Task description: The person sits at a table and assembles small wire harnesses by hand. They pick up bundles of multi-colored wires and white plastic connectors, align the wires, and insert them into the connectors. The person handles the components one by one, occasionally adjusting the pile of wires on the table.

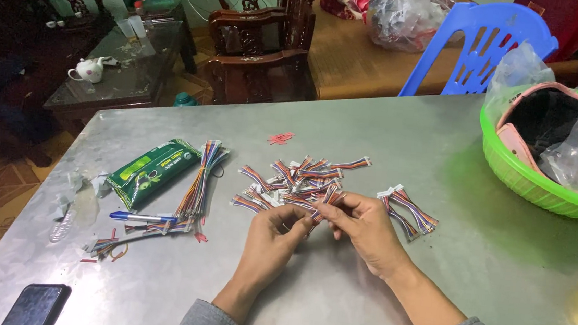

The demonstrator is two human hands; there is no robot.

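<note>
Both hands, the left hand [276,234] and right hand [360,223], pinch one short wire lead [317,211] between closed fingertips just before the loose pile [294,180] on the worktop [361,299]; a tug could likely bend its fine wires.

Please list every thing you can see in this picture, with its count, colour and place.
table: one, grey metal, fills the view
short wire pieces: a pile, many-coloured, table centre
long wire bundle: one, many-coloured, left of the pile
packet: one, green, beside the bundle
pen: one, blue, near the packet
phone: one, black, bottom left
basket: one, green, right edge
chair: one, blue plastic, behind the table
teapot: one, white, side table
left hand: pinching a wire piece
right hand: pinching the same piece
</note>
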